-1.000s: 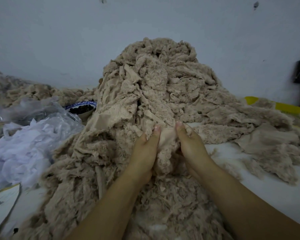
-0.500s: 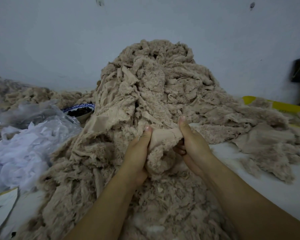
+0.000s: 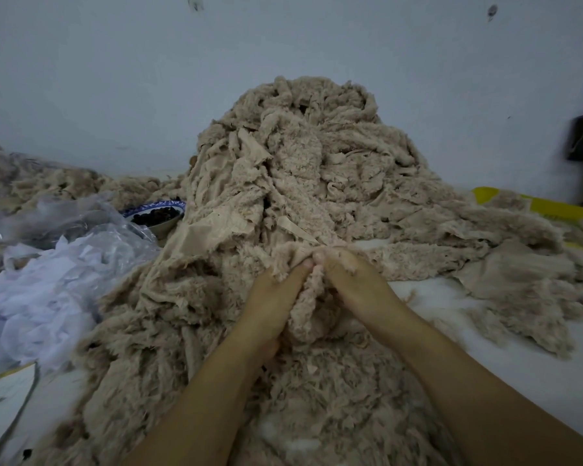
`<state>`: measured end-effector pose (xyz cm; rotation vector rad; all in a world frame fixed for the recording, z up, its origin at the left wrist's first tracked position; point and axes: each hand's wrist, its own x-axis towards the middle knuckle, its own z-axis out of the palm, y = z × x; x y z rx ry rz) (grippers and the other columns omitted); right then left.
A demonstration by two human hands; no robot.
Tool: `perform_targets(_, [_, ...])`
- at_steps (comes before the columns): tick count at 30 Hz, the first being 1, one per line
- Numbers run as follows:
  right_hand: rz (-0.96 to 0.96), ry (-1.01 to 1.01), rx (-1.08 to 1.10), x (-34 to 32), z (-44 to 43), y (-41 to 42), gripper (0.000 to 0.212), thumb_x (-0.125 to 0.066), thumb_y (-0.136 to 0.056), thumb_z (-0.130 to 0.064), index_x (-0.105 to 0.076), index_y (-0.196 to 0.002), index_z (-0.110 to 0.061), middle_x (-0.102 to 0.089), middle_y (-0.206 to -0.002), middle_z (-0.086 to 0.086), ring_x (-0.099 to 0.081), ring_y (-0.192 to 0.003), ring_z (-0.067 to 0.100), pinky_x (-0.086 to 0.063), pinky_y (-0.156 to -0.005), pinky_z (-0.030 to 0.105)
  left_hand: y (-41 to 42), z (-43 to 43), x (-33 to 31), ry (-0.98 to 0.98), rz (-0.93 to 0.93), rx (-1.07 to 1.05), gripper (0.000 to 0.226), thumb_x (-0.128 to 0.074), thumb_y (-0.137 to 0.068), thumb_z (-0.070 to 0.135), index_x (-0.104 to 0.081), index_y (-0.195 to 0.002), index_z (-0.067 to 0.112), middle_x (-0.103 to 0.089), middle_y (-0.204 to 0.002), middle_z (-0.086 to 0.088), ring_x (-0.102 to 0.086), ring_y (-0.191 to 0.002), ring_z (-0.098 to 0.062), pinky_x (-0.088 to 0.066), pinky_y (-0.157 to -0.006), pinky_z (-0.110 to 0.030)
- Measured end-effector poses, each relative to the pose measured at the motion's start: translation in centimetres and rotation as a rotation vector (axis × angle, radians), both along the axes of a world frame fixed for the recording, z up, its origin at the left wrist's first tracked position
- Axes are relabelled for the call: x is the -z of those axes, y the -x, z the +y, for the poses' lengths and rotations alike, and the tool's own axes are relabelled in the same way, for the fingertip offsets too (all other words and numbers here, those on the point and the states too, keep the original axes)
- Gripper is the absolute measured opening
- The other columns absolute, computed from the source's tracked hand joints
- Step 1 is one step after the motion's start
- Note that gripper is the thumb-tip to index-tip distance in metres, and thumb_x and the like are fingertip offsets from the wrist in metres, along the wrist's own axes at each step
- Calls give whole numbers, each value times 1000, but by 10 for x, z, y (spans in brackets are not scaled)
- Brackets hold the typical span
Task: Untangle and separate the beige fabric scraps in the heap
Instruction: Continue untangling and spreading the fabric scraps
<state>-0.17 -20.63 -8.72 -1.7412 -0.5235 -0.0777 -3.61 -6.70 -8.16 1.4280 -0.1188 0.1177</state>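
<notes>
White tabletop under tall beige fluffy fabric-scrap heap; left hand and right hand both pinch one beige scrap at heap's front, mid-separation; next, probably pull apart gently.

Fuzzy, matt beige cloth heap; glossy crinkled clear plastic bag.

No readable text, labels or numbers anywhere.
</notes>
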Motion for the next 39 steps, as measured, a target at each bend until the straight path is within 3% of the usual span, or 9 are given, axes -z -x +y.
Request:
perform_targets(4, [-278, 380, 189, 3, 0, -6, 30, -41, -104, -36, -47, -75, -35, -53, -75, -8, -51, -72, 8, -42, -69, 35, 2, -1, 2, -141, -102, -8, 37, -52, -103, 34, -73, -82, 55, -75, -89, 20, -69, -85, 5, -52, -68, -11])
perform_targets(8, [-361, 363, 335, 0, 7, -5, 43, -38, -104, -39, -25, -63, -31, -32, -62, -8, -34, -56, 6, -34, -58, 37, 5, -3, -3, -227, -188, 29, 37, -49, -104, 32, -73, -82, 49, -75, -91, 14, -68, -89, 1, -52, -77, -15])
perform_targets(15, [103, 264, 511, -3, -27, -27, 34, -34, -107, -33, -62, -109, -13, -64, -105, 13, -61, -102, 29, -41, -78, 33, 16, -15, -2, -400, -267, 127, 23, -52, -96, 49, -74, -87, 45, -76, -85, 15, -72, -79, 0, -52, -66, -11])
perform_targets(20, [73, 210, 488, 11, -25, -26, 30, -39, -104, -43, -53, -105, -17, -51, -94, -1, -53, -97, 25, -37, -77, 32, -2, 1, -7, 138, 50, -181, 27, -58, -97, 41, -80, -82, 36, -78, -94, 0, -75, -90, -16, -60, -78, -38])
perform_targets(24, [5, 234, 587, 12, -21, -26, 37, -49, -98, -43, -52, -127, -20, -41, -134, 2, -46, -122, 21, -42, -103, 45, -7, 8, -5, 478, 270, -184, 26, -59, -98, 32, -79, -87, 18, -78, -94, -6, -76, -82, -18, -60, -65, -33])
perform_targets(27, [-184, 100, 395, 6, -13, -11, 25, -44, -97, -52, -57, -109, -35, -55, -113, -17, -52, -104, -4, -44, -87, 20, -11, 16, -9, 704, 310, -173, 30, -56, -99, 34, -74, -94, 10, -78, -88, -9, -76, -75, -18, -59, -65, -35])
perform_targets(30, [-155, 296, 5, 7, 2, 6, 37, -36, -89, -73, -59, -102, -46, -59, -107, -26, -53, -99, -11, -43, -75, 9, -12, 19, -11, 832, 298, -120, 44, -48, -103, 36, -73, -90, 2, -77, -81, -14, -76, -68, -22, -59, -52, -34])
perform_targets(34, [-254, 622, -30, 17, 5, 1, 28, -51, -95, -43, -47, -73, -25, -49, -82, -3, -42, -81, 6, -38, -69, 33, -12, 36, -14, 1053, 209, -109, 39, -49, -103, 25, -73, -88, -2, -75, -76, -14, -74, -62, -18, -58, -50, -27])
perform_targets(39, [-148, 469, 157, 8, -11, -7, 12, -56, -92, -27, -54, -80, -30, -46, -81, -7, -43, -72, 5, -33, -59, 25, -19, 47, -9, 1045, 136, -140, 30, -40, -105, 15, -60, -86, 4, -66, -72, -3, -57, -49, -6, -48, -45, -16])
